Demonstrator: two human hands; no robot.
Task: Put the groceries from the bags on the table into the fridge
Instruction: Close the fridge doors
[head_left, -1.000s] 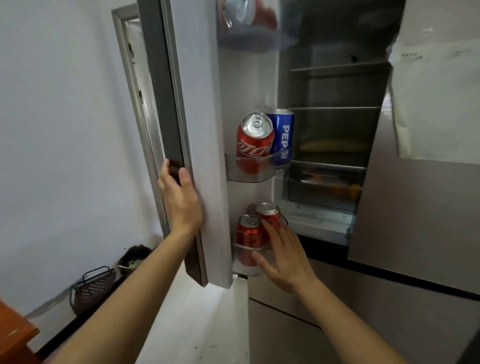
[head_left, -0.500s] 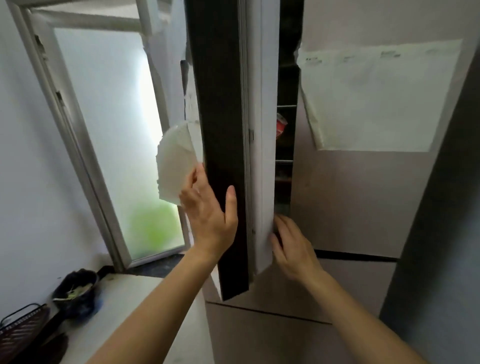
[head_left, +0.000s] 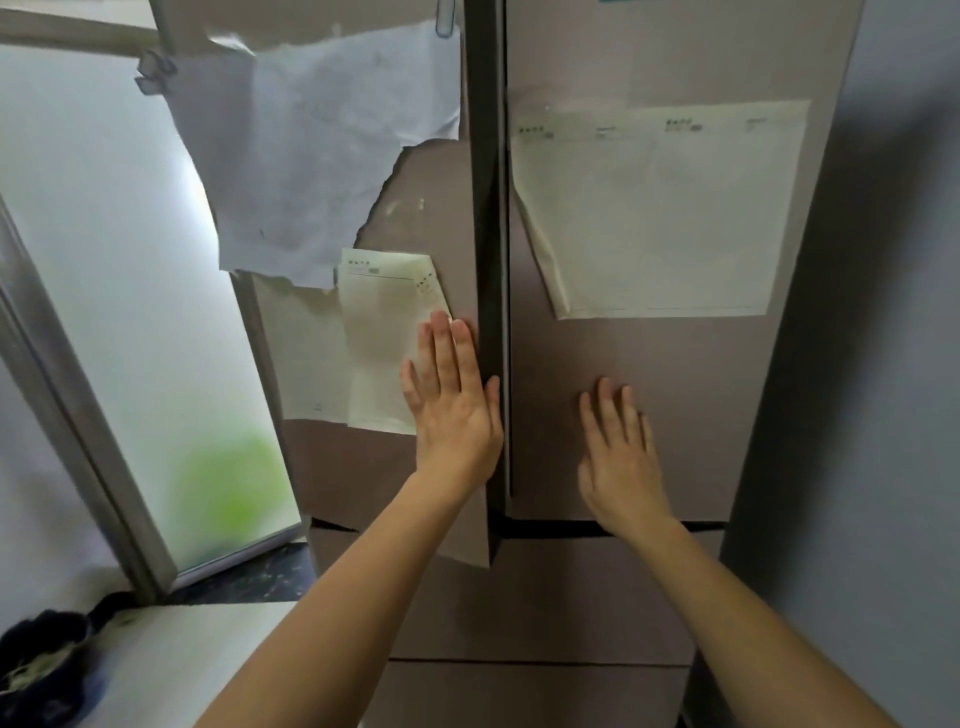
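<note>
Fridge contents hidden behind left door, right door. Print on taped papers unreadable. Left hand, right hand flat on doors, fingers straight.

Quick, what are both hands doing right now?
Left hand: open, flat on the left fridge door, holding nothing.
Right hand: open, flat on the right fridge door, holding nothing.

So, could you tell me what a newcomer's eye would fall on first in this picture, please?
Two open hands lie flat on the fridge at centre: the left hand on the left door, beside its dark edge, the right hand on the right door. Then the papers: a large pale sheet on the right door and a torn white sheet at upper left, next to a bright frosted window.
</note>
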